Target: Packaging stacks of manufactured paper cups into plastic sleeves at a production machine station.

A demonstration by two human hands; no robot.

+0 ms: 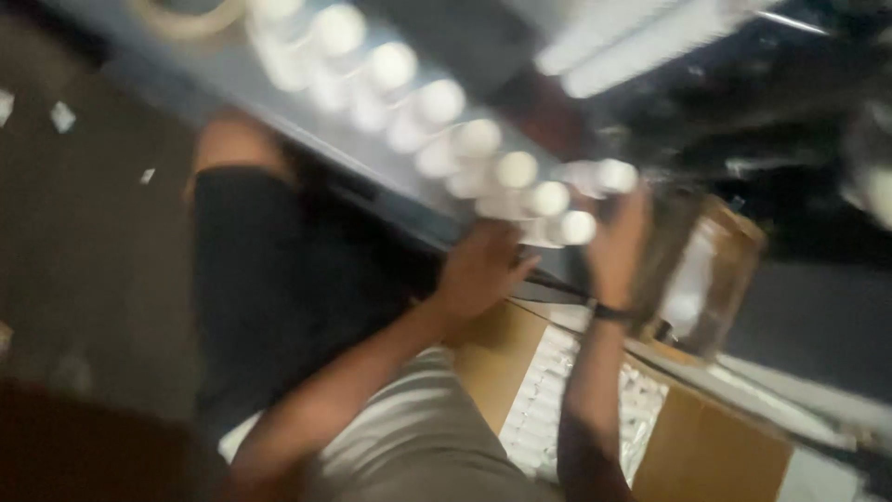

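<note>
Both hands at the row of white caps.

We note left hand and right hand curled, steadying white-capped bottles above the cardboard box; blur hides exact grip.

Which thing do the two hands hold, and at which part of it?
Both the left hand and the right hand are at the near end of a row of white round caps. The picture is too blurred to tell the grip.

Single head view, tilted, blurred, looking down, close over hands
</note>
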